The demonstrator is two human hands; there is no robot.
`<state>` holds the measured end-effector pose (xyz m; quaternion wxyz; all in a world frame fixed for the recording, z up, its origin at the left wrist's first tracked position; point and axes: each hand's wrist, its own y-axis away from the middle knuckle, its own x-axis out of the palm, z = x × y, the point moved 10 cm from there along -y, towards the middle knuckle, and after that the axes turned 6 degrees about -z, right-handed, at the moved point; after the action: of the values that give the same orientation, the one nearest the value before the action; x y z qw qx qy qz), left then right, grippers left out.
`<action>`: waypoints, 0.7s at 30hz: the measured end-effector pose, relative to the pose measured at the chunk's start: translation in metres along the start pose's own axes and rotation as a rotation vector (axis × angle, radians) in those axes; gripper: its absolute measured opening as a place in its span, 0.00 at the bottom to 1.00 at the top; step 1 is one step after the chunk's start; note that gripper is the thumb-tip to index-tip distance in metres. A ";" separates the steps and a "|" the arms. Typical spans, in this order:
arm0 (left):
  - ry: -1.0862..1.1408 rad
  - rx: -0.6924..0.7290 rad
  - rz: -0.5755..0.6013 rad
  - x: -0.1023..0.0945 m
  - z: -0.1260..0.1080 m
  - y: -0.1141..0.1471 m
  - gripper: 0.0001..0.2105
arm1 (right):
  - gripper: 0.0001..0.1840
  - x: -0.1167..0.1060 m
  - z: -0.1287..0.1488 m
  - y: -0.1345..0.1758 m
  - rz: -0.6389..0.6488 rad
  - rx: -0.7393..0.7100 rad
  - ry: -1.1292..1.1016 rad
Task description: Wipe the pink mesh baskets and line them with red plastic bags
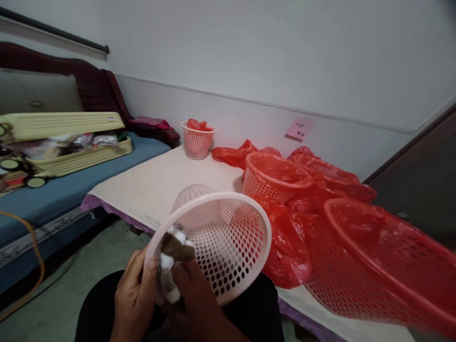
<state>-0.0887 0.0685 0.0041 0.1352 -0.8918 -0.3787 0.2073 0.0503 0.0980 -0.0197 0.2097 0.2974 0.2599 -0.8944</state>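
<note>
Here, at the cream-topped table (153, 185) edge, left fingers (132, 266) clasp a tilted pale-pink perforated plastic basket (269, 232); right fingers (183, 276) grip brown-and-white cloth (173, 248).

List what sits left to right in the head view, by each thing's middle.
Open pale-yellow suitcase → left hand → brown-and-white cloth-like item → held pale basket → pink note on the wall → red basket at the right edge.

Seemingly a home bedroom: dark wooden headboard (93, 89), blue mattress (144, 148).
</note>
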 end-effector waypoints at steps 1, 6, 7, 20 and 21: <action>-0.020 0.062 0.011 -0.001 -0.005 -0.002 0.13 | 0.31 0.004 -0.003 -0.001 0.018 -0.006 -0.014; -0.082 0.272 0.011 -0.010 -0.024 -0.005 0.12 | 0.12 0.008 -0.056 -0.018 0.112 0.063 0.487; -0.100 0.295 0.008 -0.011 -0.028 -0.003 0.12 | 0.11 0.003 -0.073 -0.024 0.133 0.116 0.606; -0.135 0.395 0.030 -0.010 -0.041 -0.019 0.12 | 0.09 0.000 -0.059 -0.008 0.320 0.067 0.481; -0.128 0.361 0.012 -0.013 -0.038 -0.024 0.12 | 0.08 0.002 -0.045 0.005 0.345 0.017 0.390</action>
<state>-0.0938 0.0723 0.0501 0.2675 -0.8404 -0.3376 0.3290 0.0707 0.1197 -0.0532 0.3027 0.5059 0.2332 -0.7734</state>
